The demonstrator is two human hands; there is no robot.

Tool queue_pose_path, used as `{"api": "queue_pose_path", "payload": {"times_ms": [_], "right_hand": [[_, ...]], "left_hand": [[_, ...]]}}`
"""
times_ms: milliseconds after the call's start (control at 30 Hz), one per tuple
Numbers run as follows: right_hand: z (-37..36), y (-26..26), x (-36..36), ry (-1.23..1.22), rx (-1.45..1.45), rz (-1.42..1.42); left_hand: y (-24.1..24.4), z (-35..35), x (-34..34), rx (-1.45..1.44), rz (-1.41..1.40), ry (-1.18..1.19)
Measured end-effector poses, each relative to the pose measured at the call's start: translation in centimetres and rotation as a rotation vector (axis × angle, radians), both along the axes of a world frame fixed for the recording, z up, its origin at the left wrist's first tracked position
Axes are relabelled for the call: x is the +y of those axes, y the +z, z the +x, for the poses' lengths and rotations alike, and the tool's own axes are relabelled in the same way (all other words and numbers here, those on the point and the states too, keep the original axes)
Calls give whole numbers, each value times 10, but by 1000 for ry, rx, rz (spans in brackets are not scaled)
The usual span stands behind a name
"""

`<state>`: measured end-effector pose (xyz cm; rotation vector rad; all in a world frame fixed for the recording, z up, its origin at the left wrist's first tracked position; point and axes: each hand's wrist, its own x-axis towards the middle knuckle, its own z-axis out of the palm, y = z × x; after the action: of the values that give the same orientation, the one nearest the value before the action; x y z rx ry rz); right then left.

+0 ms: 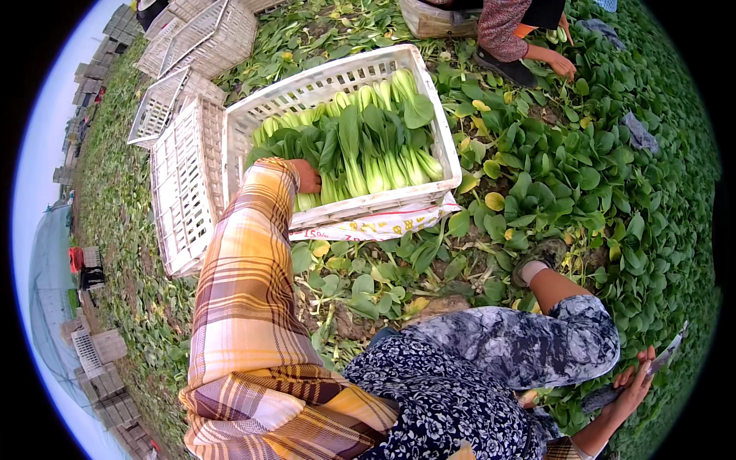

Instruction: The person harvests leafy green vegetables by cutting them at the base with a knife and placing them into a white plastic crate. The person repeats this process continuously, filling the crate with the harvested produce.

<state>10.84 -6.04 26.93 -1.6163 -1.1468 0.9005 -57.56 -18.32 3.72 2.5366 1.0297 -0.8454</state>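
My left hand (309, 175) reaches over the near left side of a white plastic crate (339, 210) and lies against heads of bok choy (355, 172). Leaves hide its fingertips, so whether it grips a head cannot be told. Inside the crate the heads lie in two rows, pale stalks outward and leaves meeting in the middle. At the lower right, beyond my knee, my right hand (629, 386) is closed around a knife (667, 352) whose blade points up and away. A dark grey cloth or cuff (601, 398) is by its wrist.
Empty crates (187, 184) stand close on the left, with more stacked behind. A printed plastic sack (379, 225) lies under the filled crate's near edge. Growing bok choy (575, 172) covers the right. At the top, another person's hand (560, 64) is over the plants.
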Motion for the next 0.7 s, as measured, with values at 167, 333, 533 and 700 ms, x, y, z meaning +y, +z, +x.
{"api": "queue_pose_path", "payload": {"times_ms": [167, 333, 533, 700], "right_hand": [[5, -18, 2, 116, 38, -7], [10, -19, 6, 108, 1, 0], [18, -30, 6, 149, -4, -39], [10, -34, 4, 155, 31, -65]], "left_hand": [[-12, -28, -33, -96, 398, -65], [57, 14, -33, 0, 539, -127], [90, 45, -72, 50, 249, 1151], [-28, -4, -113, -441, 297, 1581]]}}
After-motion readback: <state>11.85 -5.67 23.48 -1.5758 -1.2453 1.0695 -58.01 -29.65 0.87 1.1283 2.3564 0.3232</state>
